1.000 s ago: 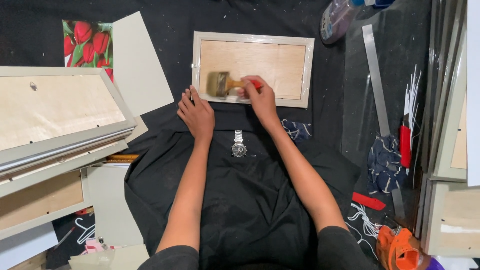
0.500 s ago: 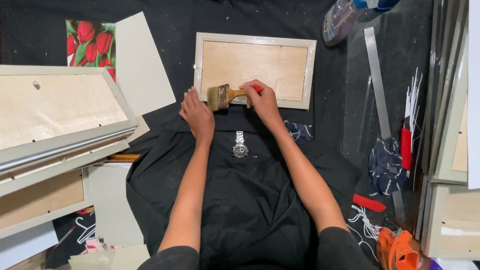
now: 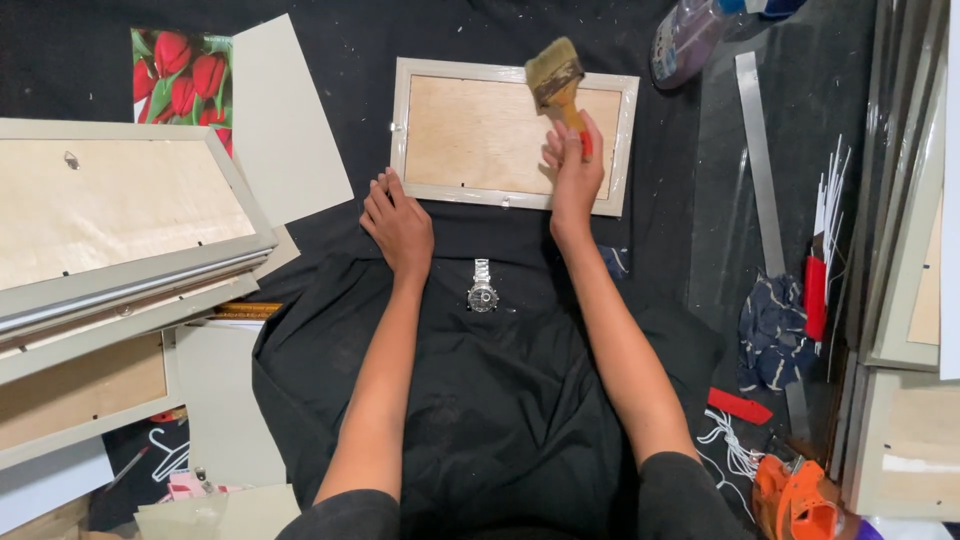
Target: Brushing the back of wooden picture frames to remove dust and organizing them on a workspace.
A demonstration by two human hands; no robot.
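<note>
Two hands: right hand [image 3: 574, 170] in tight grip around paintbrush [image 3: 558, 82]; left hand [image 3: 398, 222] flat, open beside frame [image 3: 420, 186].

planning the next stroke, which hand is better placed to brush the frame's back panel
Right, probably. The right hand already grips the brush with its bristles above the frame. The left hand rests empty at the frame's near-left corner, better suited to steadying.
</note>
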